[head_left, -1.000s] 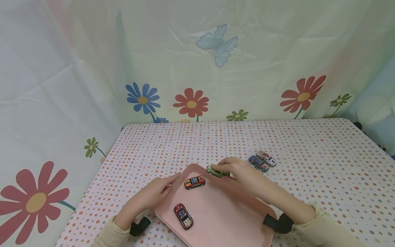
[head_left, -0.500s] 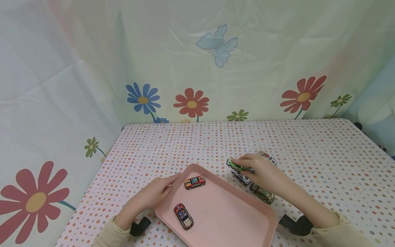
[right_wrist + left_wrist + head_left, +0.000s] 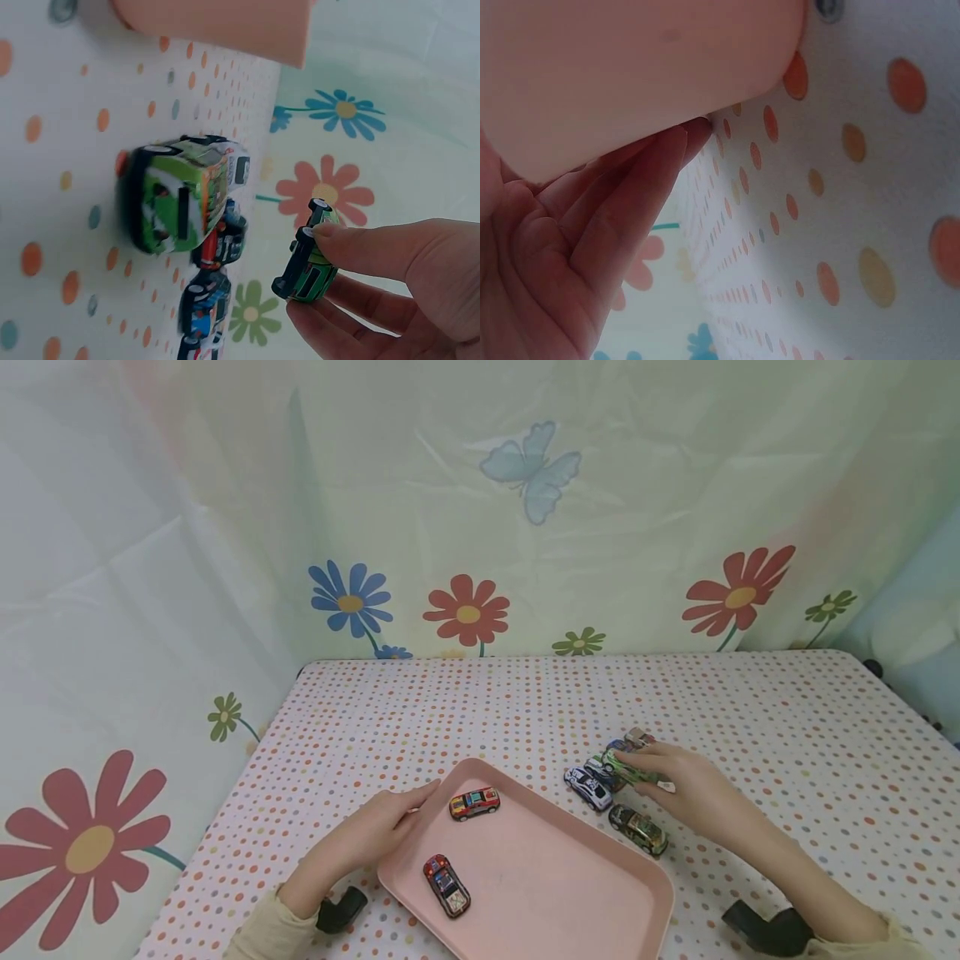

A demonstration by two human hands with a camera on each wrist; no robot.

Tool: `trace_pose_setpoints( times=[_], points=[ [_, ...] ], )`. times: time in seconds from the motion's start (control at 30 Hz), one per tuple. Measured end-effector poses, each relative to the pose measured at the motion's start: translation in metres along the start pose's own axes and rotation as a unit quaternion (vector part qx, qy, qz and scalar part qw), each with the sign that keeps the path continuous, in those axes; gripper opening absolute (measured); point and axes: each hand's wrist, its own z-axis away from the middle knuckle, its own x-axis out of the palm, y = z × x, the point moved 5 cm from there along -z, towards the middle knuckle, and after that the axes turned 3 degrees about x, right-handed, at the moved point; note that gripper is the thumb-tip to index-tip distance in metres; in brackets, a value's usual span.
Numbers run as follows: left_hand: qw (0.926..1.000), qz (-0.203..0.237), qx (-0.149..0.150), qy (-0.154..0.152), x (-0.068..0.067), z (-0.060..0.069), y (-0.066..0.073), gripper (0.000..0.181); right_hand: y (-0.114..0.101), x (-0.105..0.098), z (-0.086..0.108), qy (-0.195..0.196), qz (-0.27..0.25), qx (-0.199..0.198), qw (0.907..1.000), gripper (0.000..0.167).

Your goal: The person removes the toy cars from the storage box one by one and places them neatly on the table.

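My left hand (image 3: 382,827) holds the left edge of a pink tray (image 3: 555,893). In the left wrist view its fingers (image 3: 630,202) lie along the tray's outer wall; the thumb is mostly hidden. Two toy cars are in the tray: a red and yellow one (image 3: 474,803) and a red and dark one (image 3: 446,886). My right hand (image 3: 693,789) pinches a green toy car (image 3: 313,262) between thumb and fingers, raised above the table in the right wrist view. Below it, a white toy car (image 3: 588,788) and a dark green one (image 3: 638,830) stand by the tray's right side.
More toy cars, among them a blue one (image 3: 206,304), stand in a row behind the dark green car, partly covered by my right hand. The table (image 3: 787,760) has a dotted cloth. A flowered curtain (image 3: 637,510) hangs behind it.
My right hand has moved right with the green toy car, from over the tray's far edge to above the other cars outside it. The left hand and tray stay put.
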Motion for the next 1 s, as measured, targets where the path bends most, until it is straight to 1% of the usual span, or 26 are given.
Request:
trace_pose_setpoints(
  times=[0.13,0.4,0.5,0.63,0.87,1.0],
  points=[
    [1.0000,0.003,0.001,0.000,0.000,0.000,-0.001,0.042,0.007,0.000,0.005,0.009,0.000,-0.003,1.0000,0.044],
    [1.0000,0.005,0.002,0.000,0.001,0.001,-0.002,0.042,0.021,0.003,0.016,0.009,0.004,0.011,0.9999,0.046],
    [1.0000,0.006,0.004,-0.001,0.000,0.001,-0.002,0.042,0.025,0.004,0.021,0.012,0.005,0.007,0.9999,0.047],
    [1.0000,0.004,0.004,-0.001,0.001,0.000,-0.002,0.042,0.028,0.007,0.025,0.005,0.011,0.009,0.9999,0.047],
    [1.0000,0.001,0.003,0.000,0.001,0.000,-0.003,0.042,0.030,0.015,0.029,-0.014,0.009,0.038,0.9991,0.046],
    [1.0000,0.001,0.005,0.000,0.002,-0.001,-0.003,0.042,0.030,0.019,0.030,-0.017,0.020,0.034,0.9991,0.046]
  ],
)
